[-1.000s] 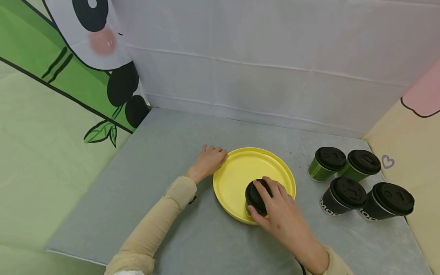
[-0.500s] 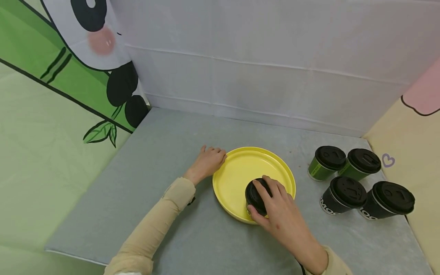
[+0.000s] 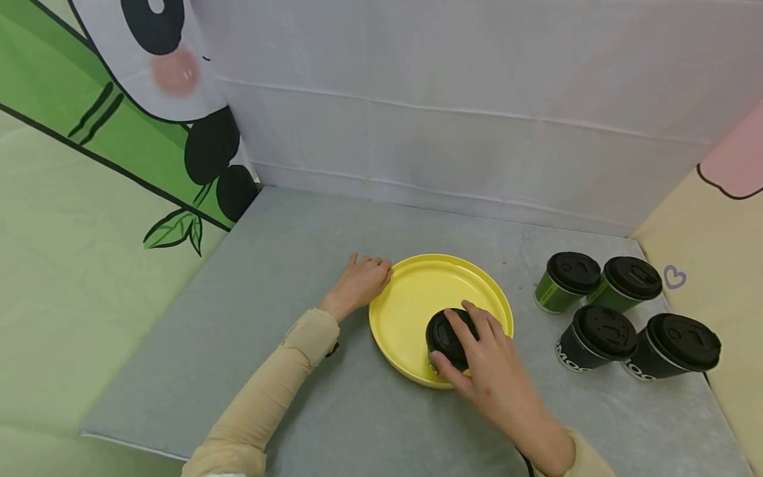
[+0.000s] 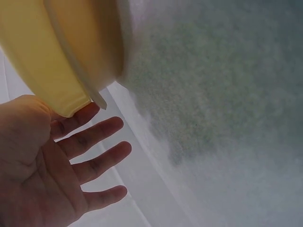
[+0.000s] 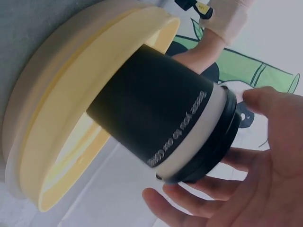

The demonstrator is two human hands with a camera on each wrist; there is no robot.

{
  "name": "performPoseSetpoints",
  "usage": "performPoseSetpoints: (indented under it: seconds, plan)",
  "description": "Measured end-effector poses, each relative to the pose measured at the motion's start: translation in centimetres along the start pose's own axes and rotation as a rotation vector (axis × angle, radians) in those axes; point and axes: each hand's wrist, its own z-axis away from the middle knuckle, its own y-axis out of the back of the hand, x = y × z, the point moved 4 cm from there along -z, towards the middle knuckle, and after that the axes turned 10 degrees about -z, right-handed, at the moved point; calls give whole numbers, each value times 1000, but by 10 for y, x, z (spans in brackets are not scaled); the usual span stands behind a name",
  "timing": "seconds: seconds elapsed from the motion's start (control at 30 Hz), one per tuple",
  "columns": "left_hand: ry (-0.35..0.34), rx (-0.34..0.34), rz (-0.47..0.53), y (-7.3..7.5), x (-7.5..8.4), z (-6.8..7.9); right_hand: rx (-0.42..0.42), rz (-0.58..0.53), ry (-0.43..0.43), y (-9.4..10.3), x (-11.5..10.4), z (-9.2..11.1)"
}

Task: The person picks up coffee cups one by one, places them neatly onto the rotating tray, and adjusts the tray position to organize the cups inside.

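Note:
The yellow round plate lies on the grey table. My left hand pinches its left rim; in the left wrist view the index finger sits under the plate edge and the other fingers spread free. A black paper cup with a white band and black lid stands upright on the plate's near right part. My right hand surrounds the lid from the right with fingers loosely spread. A gap shows between thumb and lid in the right wrist view.
Right of the plate stand two green cups and two black cups, all with black lids. A white cloth wall closes the back, and a cream panel the right side.
My right hand's fingers have spread a little and shifted slightly right from the cup's lid. The cup, the plate and my left hand have stayed in place.

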Motion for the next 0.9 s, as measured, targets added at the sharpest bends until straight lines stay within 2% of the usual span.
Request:
performPoseSetpoints:
  seconds: [0.13, 0.2, 0.43, 0.63, 0.77, 0.9]
  plan:
    - [-2, 15, -10, -1, 0, 0, -5, -46, -77, 10, 8, 0]
    - [-1, 17, -13, -2, 1, 0, 27, -64, -103, 18, 14, 2]
    - [3, 22, -21, -2, 3, 5, 251, -1, -103, 54, 50, 16]
    - [40, -8, 7, -6, 2, 14, 393, 89, -211, 77, 90, 37]
    - [50, -5, 20, -8, 2, 23, 417, 127, -300, 84, 112, 48]
    - [48, 3, 42, -8, 3, 35, 397, 142, -363, 82, 125, 55]
